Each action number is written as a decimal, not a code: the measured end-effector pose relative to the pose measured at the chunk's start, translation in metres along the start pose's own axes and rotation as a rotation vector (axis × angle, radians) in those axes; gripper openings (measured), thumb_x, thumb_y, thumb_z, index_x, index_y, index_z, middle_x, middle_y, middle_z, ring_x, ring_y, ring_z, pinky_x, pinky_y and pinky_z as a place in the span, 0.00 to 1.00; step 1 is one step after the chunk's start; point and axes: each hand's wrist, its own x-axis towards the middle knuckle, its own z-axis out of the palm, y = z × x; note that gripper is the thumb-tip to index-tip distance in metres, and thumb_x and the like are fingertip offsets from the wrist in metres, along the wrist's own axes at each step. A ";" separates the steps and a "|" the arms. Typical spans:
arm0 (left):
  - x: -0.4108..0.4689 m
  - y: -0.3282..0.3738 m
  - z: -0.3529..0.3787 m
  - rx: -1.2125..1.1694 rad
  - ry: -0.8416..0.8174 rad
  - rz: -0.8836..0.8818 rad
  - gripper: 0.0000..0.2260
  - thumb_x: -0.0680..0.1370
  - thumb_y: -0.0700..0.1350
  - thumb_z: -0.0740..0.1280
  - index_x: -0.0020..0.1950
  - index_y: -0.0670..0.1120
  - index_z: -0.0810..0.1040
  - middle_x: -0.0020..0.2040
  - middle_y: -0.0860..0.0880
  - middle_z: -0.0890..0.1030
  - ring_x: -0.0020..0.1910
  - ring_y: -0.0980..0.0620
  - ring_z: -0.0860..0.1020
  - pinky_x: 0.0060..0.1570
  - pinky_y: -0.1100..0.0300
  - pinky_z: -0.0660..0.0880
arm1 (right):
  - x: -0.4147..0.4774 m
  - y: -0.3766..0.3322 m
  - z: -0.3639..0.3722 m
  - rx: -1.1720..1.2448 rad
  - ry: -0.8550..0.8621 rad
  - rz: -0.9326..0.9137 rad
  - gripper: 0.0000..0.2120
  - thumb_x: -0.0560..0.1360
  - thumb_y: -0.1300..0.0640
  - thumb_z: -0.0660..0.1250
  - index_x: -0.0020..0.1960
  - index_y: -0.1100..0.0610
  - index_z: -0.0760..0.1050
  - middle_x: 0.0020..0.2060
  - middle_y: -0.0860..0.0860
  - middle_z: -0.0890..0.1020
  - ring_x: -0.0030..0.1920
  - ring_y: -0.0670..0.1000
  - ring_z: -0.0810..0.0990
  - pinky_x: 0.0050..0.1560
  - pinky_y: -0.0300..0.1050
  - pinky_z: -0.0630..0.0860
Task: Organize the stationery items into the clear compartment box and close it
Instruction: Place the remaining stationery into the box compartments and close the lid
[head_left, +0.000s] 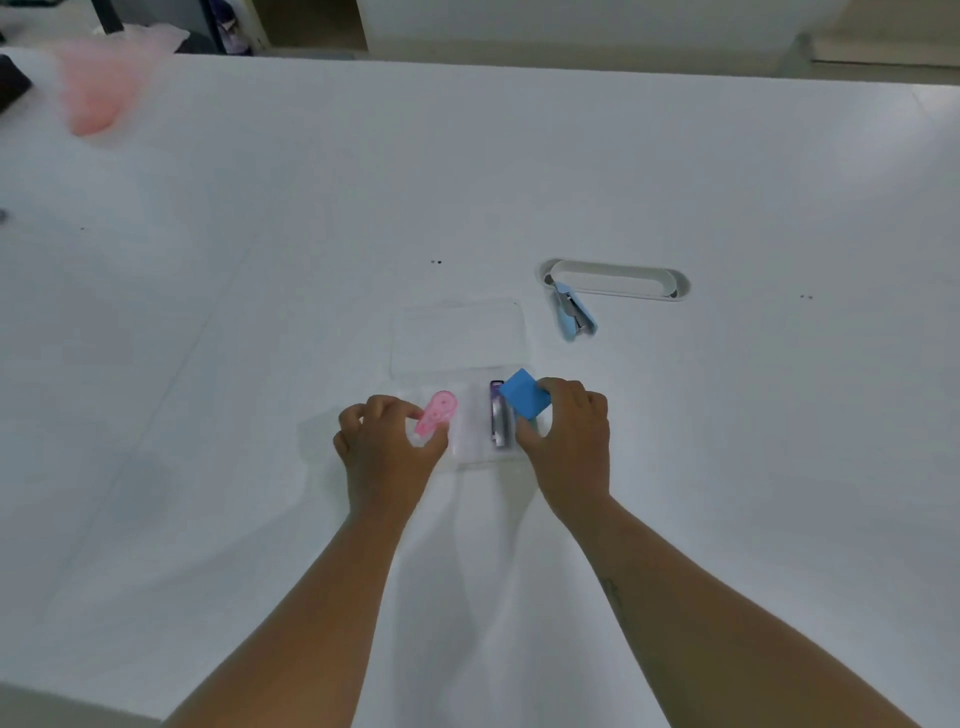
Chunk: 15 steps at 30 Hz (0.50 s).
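Note:
The clear compartment box (470, 439) lies open on the white table, its lid (460, 335) folded flat away from me. My left hand (382, 449) holds a pink correction tape (439, 413) over the box's left side. A blue sticky-note pad (524, 395) is pinched in my right hand (569, 436), tilted over the box's right side. A purple and silver item (497, 413) lies in a compartment between the two hands. A light blue stapler (574, 312) rests on the table beyond the box, to the right.
A white oval cable slot (615, 280) is set into the table just behind the stapler. A blurred pink bag (98, 88) sits at the far left corner. The table's far edge runs along the top of the view.

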 end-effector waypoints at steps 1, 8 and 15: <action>-0.001 -0.009 -0.003 0.006 0.016 -0.010 0.11 0.69 0.57 0.73 0.44 0.53 0.77 0.48 0.55 0.76 0.57 0.48 0.66 0.54 0.52 0.65 | -0.003 -0.006 0.007 -0.020 0.011 -0.004 0.18 0.69 0.58 0.72 0.57 0.55 0.73 0.50 0.50 0.79 0.52 0.55 0.72 0.48 0.49 0.73; -0.003 -0.039 -0.010 0.008 0.066 -0.021 0.12 0.70 0.57 0.72 0.46 0.52 0.77 0.49 0.54 0.76 0.57 0.48 0.67 0.53 0.53 0.66 | -0.013 -0.034 0.046 -0.354 0.029 -0.146 0.17 0.66 0.57 0.75 0.51 0.57 0.74 0.46 0.53 0.80 0.46 0.57 0.76 0.40 0.49 0.74; -0.005 -0.055 -0.003 0.028 0.085 -0.032 0.13 0.70 0.58 0.72 0.47 0.50 0.78 0.48 0.53 0.77 0.56 0.48 0.68 0.52 0.53 0.67 | -0.009 -0.038 0.064 -0.436 -0.062 -0.133 0.13 0.68 0.55 0.75 0.50 0.57 0.76 0.51 0.56 0.79 0.48 0.59 0.76 0.44 0.51 0.75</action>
